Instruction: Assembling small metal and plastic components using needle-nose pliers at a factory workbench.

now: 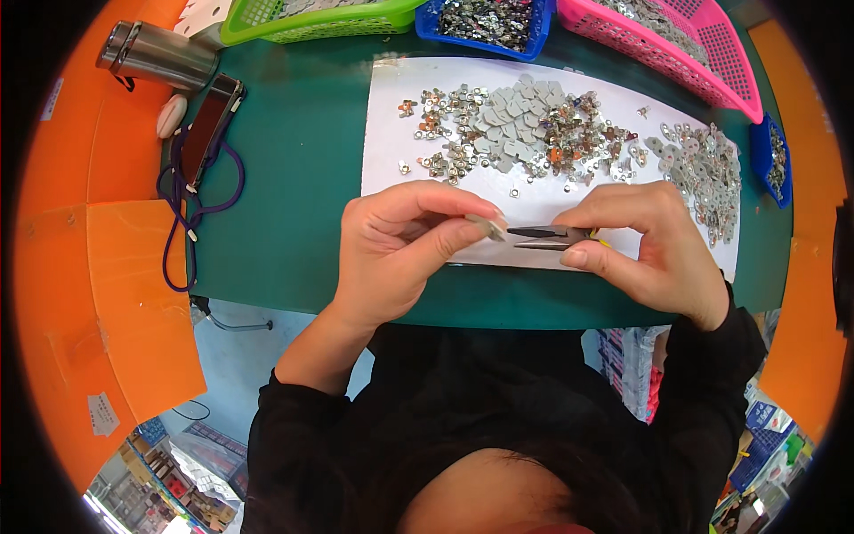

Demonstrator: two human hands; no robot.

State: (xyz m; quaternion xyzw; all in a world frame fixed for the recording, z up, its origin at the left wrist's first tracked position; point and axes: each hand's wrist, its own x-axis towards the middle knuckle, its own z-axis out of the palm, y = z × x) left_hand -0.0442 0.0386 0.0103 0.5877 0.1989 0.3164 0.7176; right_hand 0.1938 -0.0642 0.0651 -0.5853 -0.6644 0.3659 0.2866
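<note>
Between thumb and forefinger, my left hand [391, 245] pinches a small grey metal piece [487, 228] over the white sheet's near edge. My right hand [645, 240] grips a pair of needle-nose pliers [556, 237], black-jawed with a bit of yellow at the handle. The jaws stand apart and point left, their tips close to the small piece; whether they touch it I cannot tell. Past both hands lies a heap of flat grey plates [520, 116]. Small shiny metal clips [578, 133] are scattered around it, some with orange parts.
A pile of grey pieces [707, 173] lies at the sheet's right. Along the far edge stand a green basket [329, 25], a blue tray [485, 46] and a pink basket [712, 80]. A phone [209, 129], purple cord [240, 178] and steel flask [165, 55] are at left.
</note>
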